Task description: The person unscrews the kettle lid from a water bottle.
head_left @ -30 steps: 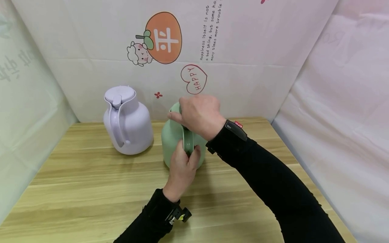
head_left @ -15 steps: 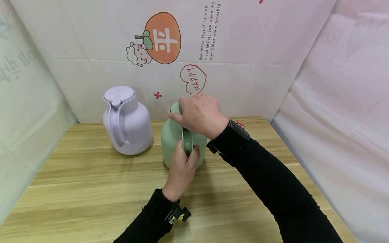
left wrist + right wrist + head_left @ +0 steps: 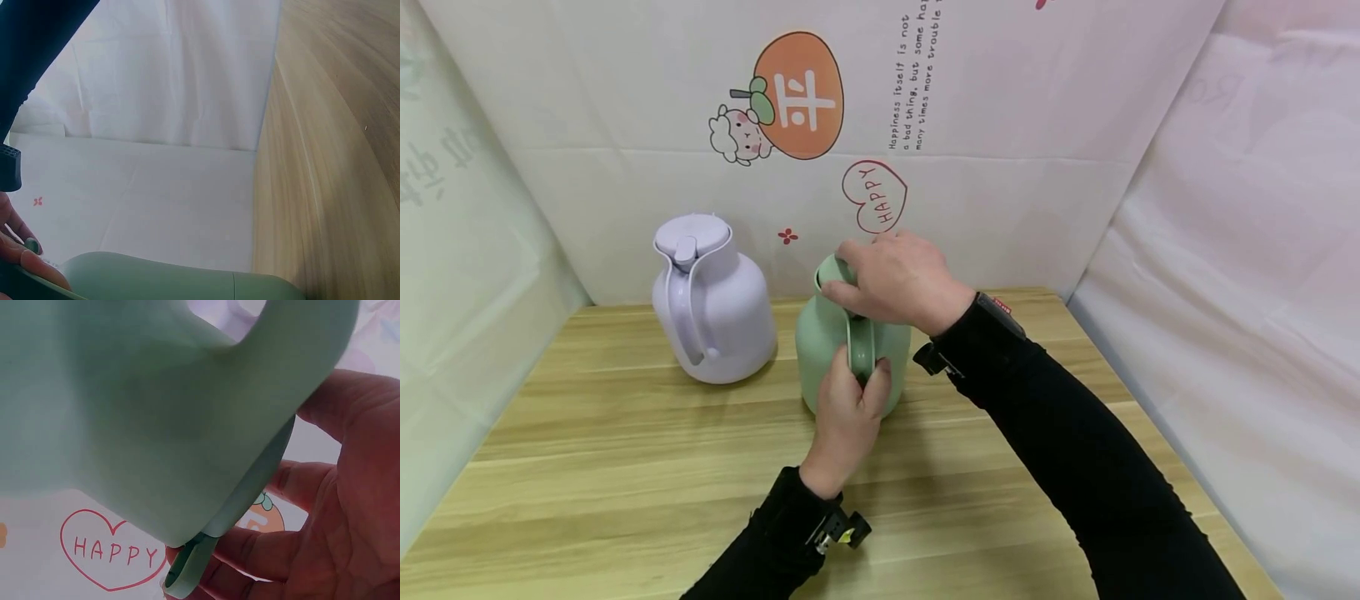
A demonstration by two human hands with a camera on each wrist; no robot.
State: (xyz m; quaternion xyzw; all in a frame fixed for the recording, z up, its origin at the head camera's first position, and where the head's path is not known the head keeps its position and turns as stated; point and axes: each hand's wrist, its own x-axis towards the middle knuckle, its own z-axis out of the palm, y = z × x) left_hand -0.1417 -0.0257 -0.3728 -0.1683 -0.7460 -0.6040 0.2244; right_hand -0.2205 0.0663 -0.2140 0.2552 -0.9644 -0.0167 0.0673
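Observation:
A green thermos jug [image 3: 814,358] stands upright on the wooden table, its handle [image 3: 861,346] facing me. My left hand [image 3: 842,421] grips that handle, thumb along one side. Over the jug's top, my right hand [image 3: 901,279] holds the round lid [image 3: 832,272], covering much of it. From the right wrist view, the fingers and thumb curl around the edge of the lid [image 3: 259,478] at the jug's mouth. A small green loop-shaped piece [image 3: 190,565] sticks out there beside the fingers. In the left wrist view the jug's body [image 3: 162,281] lies along the bottom edge.
A lilac thermos jug [image 3: 733,317] with its lid on stands to the left of the green one. Behind the table [image 3: 625,467] hangs a white printed cloth [image 3: 1000,183]. More white cloth [image 3: 1247,275] bounds the right side.
My right hand has turned and shifted slightly right on the lid, baring more of its left side. The left hand keeps its grip on the handle, and the jug stays in place.

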